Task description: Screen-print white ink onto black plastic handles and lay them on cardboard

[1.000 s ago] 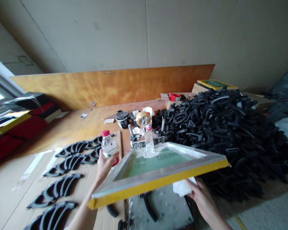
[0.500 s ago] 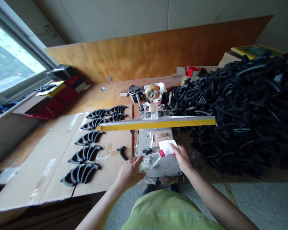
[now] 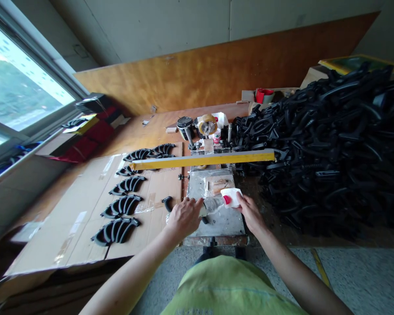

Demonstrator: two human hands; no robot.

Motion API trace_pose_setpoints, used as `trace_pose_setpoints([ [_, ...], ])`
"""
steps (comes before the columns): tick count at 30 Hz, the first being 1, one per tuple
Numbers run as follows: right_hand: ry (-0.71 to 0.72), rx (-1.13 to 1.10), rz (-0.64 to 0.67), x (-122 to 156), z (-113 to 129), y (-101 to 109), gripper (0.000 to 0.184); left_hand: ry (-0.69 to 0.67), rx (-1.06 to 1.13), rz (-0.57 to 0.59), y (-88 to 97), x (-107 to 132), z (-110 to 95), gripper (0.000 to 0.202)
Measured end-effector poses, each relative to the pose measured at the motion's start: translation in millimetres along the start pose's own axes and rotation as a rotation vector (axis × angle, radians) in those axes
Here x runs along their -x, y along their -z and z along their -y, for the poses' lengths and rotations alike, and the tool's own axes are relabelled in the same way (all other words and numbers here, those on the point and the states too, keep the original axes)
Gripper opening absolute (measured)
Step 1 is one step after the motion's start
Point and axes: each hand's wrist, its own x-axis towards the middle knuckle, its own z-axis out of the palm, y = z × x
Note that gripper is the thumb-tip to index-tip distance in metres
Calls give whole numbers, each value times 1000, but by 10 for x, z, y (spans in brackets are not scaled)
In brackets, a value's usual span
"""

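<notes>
A clear plastic bottle (image 3: 214, 204) with a red cap lies sideways between my hands, over the grey metal plate (image 3: 228, 225). My left hand (image 3: 185, 215) is closed at the bottle's base end. In my right hand (image 3: 250, 212) is a white cloth (image 3: 230, 196), pinched by the fingers and resting against the red cap. Partly hidden beneath the bottle, a small black part shows on the plate. Just beyond my left hand, a curved black handle (image 3: 166, 203) rests on the cardboard.
Rows of curved black handles (image 3: 116, 232) lie on the cardboard sheet (image 3: 65, 227) at left. A yellow-edged bar (image 3: 203, 160) spans the fixture ahead of my hands. A tall heap of black parts (image 3: 328, 153) fills the right side. Behind the bar stand a black tub (image 3: 185, 126) and a tape roll (image 3: 207, 124).
My left hand has moved up and right and closed on the bottle's base. My right hand still holds the cloth near the cap. The view has shifted slightly.
</notes>
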Motion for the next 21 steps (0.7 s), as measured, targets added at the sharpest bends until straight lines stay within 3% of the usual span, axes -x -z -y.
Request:
trace_pose_setpoints([
  [7,-77,-115,35,-35,-41,-79,50,40,14,-20,1,-36,115,38],
  [13,-123,-280,36,-101,79,-170,41,21,137,-46,-97,-16,286,44],
  [16,-184,-306,62,-120,134,-187,37,44,435,-25,-194,24,437,53],
  [19,-216,-305,62,-122,149,-207,34,60,880,21,-315,64,593,56],
  [21,-219,-301,33,-116,146,-218,32,90,1154,-9,-422,83,699,57],
])
